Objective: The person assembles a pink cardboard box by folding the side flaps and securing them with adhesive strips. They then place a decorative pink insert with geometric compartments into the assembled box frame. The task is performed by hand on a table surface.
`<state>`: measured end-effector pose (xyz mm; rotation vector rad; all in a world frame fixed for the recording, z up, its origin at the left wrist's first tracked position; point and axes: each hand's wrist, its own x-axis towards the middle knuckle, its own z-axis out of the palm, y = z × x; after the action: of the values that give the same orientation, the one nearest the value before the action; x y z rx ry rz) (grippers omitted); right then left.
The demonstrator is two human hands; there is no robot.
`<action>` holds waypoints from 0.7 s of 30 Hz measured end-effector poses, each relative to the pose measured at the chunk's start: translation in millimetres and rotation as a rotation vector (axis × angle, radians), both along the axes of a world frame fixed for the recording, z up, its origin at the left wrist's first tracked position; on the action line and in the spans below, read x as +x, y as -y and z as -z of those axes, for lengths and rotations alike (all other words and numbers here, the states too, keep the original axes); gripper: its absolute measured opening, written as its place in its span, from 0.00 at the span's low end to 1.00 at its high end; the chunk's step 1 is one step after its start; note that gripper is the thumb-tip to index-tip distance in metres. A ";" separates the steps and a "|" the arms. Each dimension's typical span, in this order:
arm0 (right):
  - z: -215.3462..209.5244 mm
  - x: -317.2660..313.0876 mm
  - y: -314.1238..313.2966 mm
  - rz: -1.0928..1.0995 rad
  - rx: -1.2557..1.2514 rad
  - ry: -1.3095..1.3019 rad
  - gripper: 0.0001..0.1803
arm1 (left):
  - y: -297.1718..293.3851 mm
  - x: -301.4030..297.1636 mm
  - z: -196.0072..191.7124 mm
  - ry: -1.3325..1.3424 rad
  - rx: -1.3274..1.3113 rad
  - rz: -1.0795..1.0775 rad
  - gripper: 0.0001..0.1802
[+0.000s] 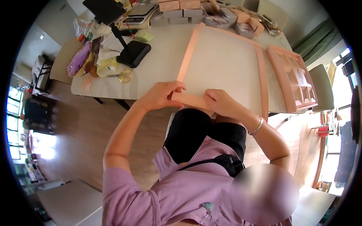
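A peach cardboard strip lies across the table's near edge, held between both hands. My left hand is closed around its left end, thumb and fingers pinching the corner. My right hand grips the strip further right, fingers curled over it. Beyond the hands, a large thin peach cardboard frame lies on the white table, its sides running away from me and across the far end. Whether the held strip joins the frame's sides is hidden by my hands.
A peach compartment tray rests at the table's right edge. Left stand a black device stand, gold-handled scissors and a purple-lined basket. Stacked peach and grey boxes and a scale line the far side.
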<state>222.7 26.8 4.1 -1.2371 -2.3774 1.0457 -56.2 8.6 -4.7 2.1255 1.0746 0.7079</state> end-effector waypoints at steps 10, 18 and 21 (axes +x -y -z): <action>-4.1 -51.4 1.1 -0.013 -0.241 -0.200 0.13 | -11.1 5.5 -6.6 -0.054 0.360 0.160 0.38; -8.6 -45.2 12.7 0.025 -0.307 -0.186 0.08 | -23.3 1.4 -29.3 -0.262 0.078 0.405 0.36; -14.4 -46.3 11.7 0.065 -0.401 -0.120 0.08 | -14.1 -0.3 -11.6 -0.161 0.147 0.319 0.35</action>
<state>176.4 15.1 18.5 -1.3213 -2.0859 1.5817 -56.5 22.7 7.0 2.4416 0.7545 0.4823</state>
